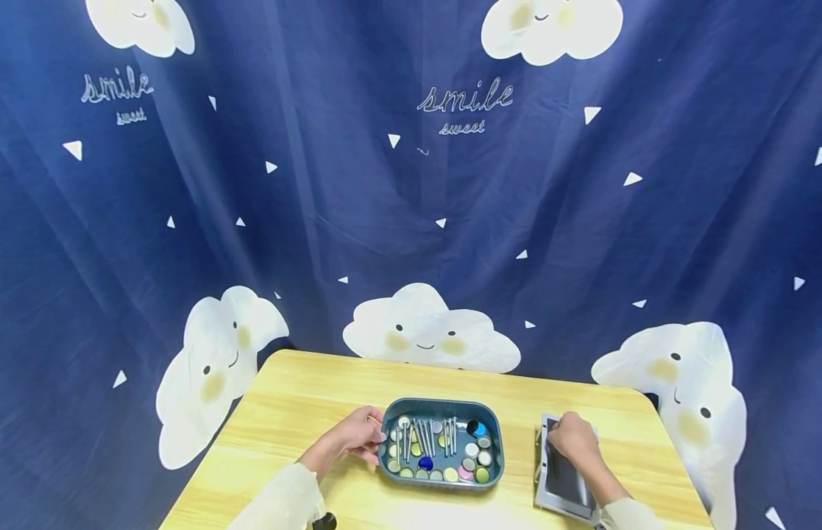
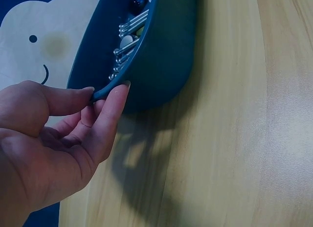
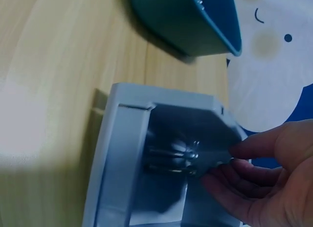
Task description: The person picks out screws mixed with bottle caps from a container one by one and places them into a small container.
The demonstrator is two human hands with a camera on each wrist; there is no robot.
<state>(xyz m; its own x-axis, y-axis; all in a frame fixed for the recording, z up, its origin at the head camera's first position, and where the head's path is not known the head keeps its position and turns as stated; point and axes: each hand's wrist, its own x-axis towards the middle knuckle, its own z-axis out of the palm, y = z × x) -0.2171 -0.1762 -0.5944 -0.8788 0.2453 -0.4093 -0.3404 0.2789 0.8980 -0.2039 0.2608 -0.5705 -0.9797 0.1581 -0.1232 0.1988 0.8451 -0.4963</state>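
Observation:
A dark teal basin (image 1: 444, 484) stands on the table, holding long silver bolts (image 1: 424, 436) and several coloured bottle caps (image 1: 484, 458). My left hand (image 1: 358, 434) pinches its left rim between thumb and fingers, plain in the left wrist view. Over on the right, my right hand (image 1: 575, 436) reaches into a grey box (image 1: 541, 482) with a dark inside. In the right wrist view several silver bolts (image 3: 168, 153) lie in it, just beside the fingertips (image 3: 210, 180). Thumb and fingers stand a little apart around a small shiny spot; whether they grip a bolt is unclear.
A light wooden table (image 1: 305, 390) carries both containers, with a strip of wood between them. Behind it hangs a dark blue curtain (image 1: 358, 184) with white clouds. A small black object (image 1: 324, 521) shows by the left sleeve.

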